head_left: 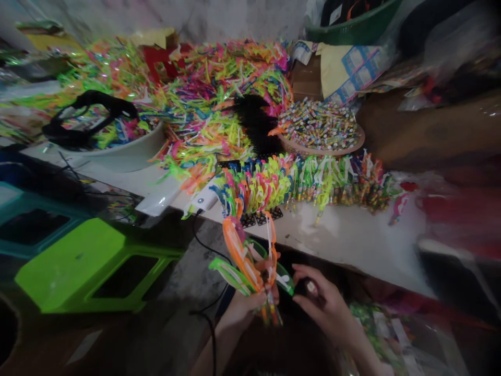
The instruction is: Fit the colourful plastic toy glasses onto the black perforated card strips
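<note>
My left hand (250, 305) is closed around a bundle of bright plastic toys (239, 250) in orange, green and white. Their thin striped sticks (270, 308) poke out below my fingers. On the right, my right hand (331, 308) is curved, with thumb and forefinger apart. It is close to the tip of a green piece (288, 287) of the bundle. A small pale spot shows among its curled fingers; I cannot make out what it is. Just beyond the hands, a row of similar colourful toys (258, 185) stands along the table edge.
Loose plastic pieces (227, 73) are heaped on the white table (324, 235). A round bowl (362, 140) holds many short striped sticks. A white basin (144, 151) with a black strap-like object (94, 112) stands left. Green stool (78, 266) and black cable (213, 334) lie lower left.
</note>
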